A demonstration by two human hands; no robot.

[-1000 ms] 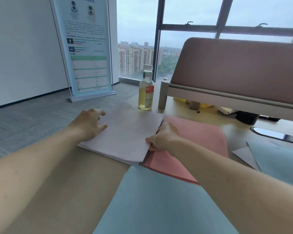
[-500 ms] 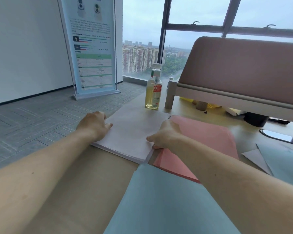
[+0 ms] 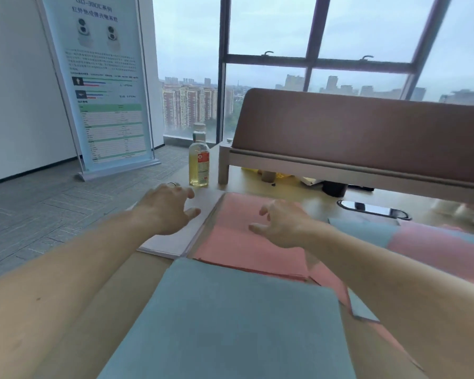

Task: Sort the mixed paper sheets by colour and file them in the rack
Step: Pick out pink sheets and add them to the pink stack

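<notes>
Pale tabletop [image 3: 307, 196] before a tall window [image 3: 268, 28], with a brown screen [image 3: 367, 132] standing across the far side and a bottle [image 3: 199, 160] of yellow liquid at the far left. Laid out on it in sorted piles: blue pile [image 3: 238, 318] nearest the body, white stack [image 3: 173, 243] beyond it to the left, pink stack [image 3: 230, 242] beyond it to the right. White and pink side by side, long edges touching or almost touching, both long axes running away from the body and leaning a little to the right.

Left hand [image 3: 166, 207] above the white stack, right hand [image 3: 282, 222] above the pink stack. Grip of both loose, fingers spread and half curled, holding nothing. Contact with the paper: not possible to tell.

Further right, some overlapping blue and pink sheets [image 3: 422, 247], well apart from the left hand and nearer to the right one. No rack to be recognised in view.

Probably next: taking up one pile by its long sides. For white, left hand directly over it; for pink or the remaining sheets, right hand nearer.
</notes>
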